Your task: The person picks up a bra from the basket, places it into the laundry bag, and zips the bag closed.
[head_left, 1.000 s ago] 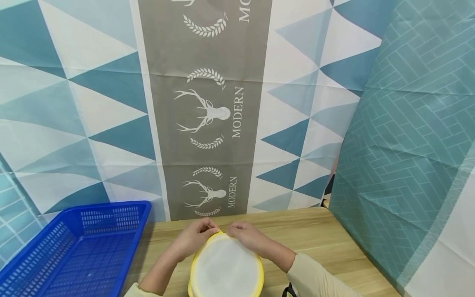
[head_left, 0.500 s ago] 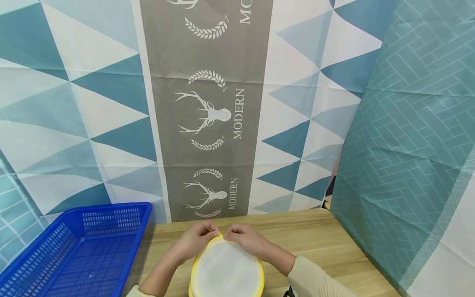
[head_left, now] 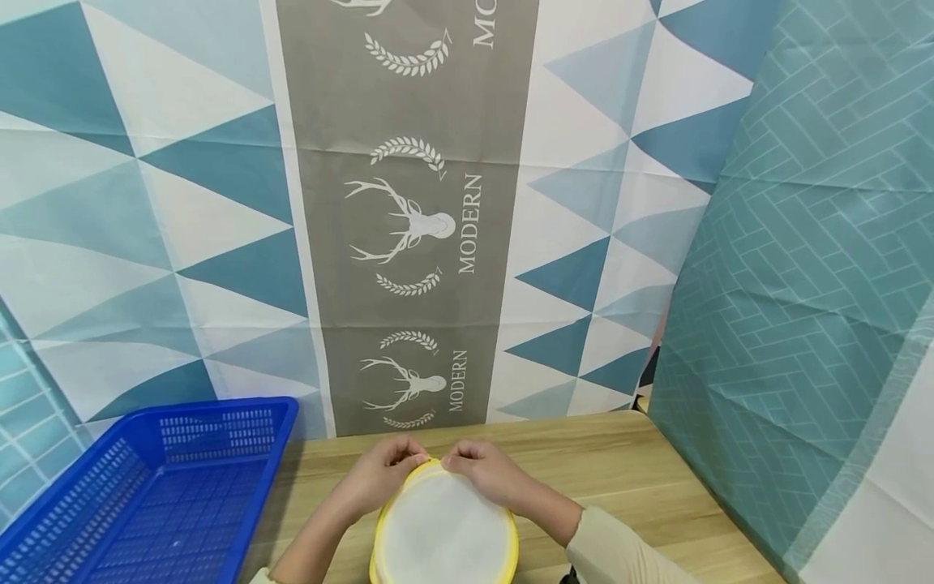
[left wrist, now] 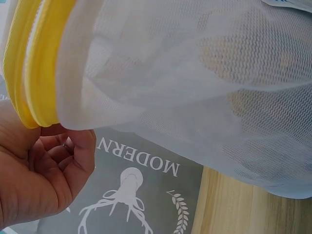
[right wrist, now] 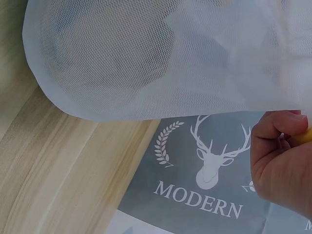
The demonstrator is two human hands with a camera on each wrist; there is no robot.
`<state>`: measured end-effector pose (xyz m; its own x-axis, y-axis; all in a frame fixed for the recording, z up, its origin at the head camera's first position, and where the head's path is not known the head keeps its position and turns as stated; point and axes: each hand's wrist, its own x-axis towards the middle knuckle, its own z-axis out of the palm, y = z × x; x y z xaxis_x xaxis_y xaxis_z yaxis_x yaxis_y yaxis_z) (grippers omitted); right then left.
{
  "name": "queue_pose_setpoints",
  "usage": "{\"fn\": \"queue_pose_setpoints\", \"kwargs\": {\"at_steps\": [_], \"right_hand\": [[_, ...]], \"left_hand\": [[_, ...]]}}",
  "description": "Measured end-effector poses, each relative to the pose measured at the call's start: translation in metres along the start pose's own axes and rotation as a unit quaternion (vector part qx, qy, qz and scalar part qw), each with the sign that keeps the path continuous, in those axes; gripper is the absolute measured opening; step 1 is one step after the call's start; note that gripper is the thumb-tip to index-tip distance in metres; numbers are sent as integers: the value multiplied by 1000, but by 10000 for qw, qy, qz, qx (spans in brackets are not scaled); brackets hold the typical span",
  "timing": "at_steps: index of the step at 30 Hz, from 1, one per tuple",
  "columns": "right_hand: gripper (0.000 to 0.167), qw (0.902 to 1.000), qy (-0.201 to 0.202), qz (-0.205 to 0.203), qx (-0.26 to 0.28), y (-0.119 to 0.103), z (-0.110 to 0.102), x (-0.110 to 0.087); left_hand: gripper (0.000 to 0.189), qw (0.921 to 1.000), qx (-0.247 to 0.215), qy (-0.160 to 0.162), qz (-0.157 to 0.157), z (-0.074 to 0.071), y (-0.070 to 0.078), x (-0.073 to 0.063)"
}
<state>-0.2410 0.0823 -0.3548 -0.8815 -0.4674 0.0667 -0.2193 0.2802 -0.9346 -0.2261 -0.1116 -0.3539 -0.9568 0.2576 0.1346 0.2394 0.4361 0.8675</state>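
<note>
A white mesh laundry bag [head_left: 447, 527] stands upright, its round lid edged by a yellow zipper [left wrist: 41, 63]. My left hand [head_left: 383, 473] pinches the zipper edge at the lid's far side. Close beside it, my right hand [head_left: 492, 472] grips the same rim between thumb and curled fingers. In the left wrist view the left hand [left wrist: 51, 170] sits just under the yellow band, fingers curled. The right hand [right wrist: 285, 158] shows at the right edge of the right wrist view, a bit of yellow in its grip. Blurred tan and bluish shapes show through the mesh.
A blue plastic basket [head_left: 273, 487] stands on the left. The wooden table [head_left: 620, 470] ends at a patterned cloth backdrop [head_left: 409, 308], with a teal cloth [head_left: 795, 324] hanging along the right. Something small and dark [head_left: 571, 577] lies near the right sleeve.
My right thumb and fingers have moved slightly left and down onto the rim, close to the left hand. The left hand keeps its pinch; the bag is almost unmoved.
</note>
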Motion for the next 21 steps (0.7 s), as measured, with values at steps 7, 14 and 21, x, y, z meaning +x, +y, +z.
{"fn": "queue_pose_setpoints", "kwargs": {"at_steps": [7, 14, 21], "right_hand": [[27, 10000, 44, 16, -12, 2, 0, 0], [26, 9999, 128, 48, -39, 3, 1, 0], [26, 9997, 190, 112, 79, 2, 0, -2]], "left_hand": [[17, 10000, -19, 33, -19, 0, -2, -1], [17, 10000, -22, 37, 32, -1, -2, -3], [15, 9999, -26, 78, 104, -1, -2, -3]]}}
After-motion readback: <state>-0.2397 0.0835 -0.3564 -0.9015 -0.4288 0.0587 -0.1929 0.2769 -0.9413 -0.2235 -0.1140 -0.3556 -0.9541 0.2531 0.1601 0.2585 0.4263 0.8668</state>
